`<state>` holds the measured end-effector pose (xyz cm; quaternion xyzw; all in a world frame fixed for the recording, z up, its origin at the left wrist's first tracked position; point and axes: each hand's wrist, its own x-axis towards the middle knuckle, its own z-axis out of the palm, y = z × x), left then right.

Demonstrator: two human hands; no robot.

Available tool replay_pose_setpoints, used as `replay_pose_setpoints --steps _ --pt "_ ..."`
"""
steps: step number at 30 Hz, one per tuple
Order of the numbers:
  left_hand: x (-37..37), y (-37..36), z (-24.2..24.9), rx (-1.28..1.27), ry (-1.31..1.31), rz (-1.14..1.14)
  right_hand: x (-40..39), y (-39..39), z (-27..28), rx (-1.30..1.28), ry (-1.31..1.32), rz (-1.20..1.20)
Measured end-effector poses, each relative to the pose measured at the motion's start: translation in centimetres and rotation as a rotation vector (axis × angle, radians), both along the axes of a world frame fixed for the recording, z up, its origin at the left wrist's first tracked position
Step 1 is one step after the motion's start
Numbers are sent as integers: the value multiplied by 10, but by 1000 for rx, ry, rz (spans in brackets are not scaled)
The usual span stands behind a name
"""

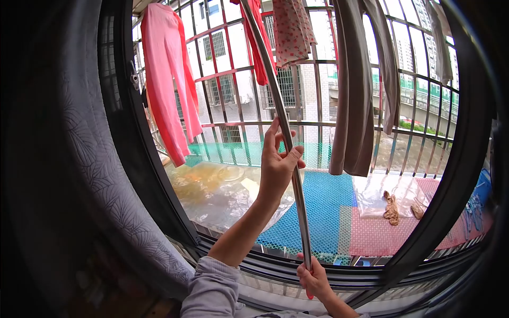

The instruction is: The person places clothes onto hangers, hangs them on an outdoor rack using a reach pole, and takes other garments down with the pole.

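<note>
A long metal pole (301,212) with a red lower tip rises from the bottom middle to the top of the head view, passing out through the open window. My left hand (281,159) is around its middle, thumb across it and some fingers raised along it. Near the lower end, my right hand (314,278) grips the pole with curled fingers. Pink trousers (167,69) hang at the left, a red garment (257,42) and a floral garment (291,32) at the top middle, and grey-brown trousers (352,95) right of the pole. The pole's upper end is out of view.
A black window frame (159,180) surrounds the opening, with a patterned curtain (106,159) at the left. Outside are metal bars (318,123), blue mesh (326,206), pink mesh (371,238), a plastic sheet (371,193), a brown bundle (391,209) and blue hangers (473,209).
</note>
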<state>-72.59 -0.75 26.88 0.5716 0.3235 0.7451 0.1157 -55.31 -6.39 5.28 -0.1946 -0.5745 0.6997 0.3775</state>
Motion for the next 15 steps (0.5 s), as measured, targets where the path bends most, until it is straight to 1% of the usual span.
replay_pose_setpoints --steps 3,6,7,11,15 --pt "1 -5 -4 -13 -25 34 4 -3 -6 51 28 18" --pt "2 -10 -12 -68 -9 124 5 6 -25 57 22 58" --pt "0 -10 -15 -79 -9 123 5 8 -32 89 6 70" --pt "-3 -14 -24 -137 -10 190 6 5 -33 18 -7 112" --pt "-9 -11 -31 -118 7 197 4 1 -32 -22 6 129"
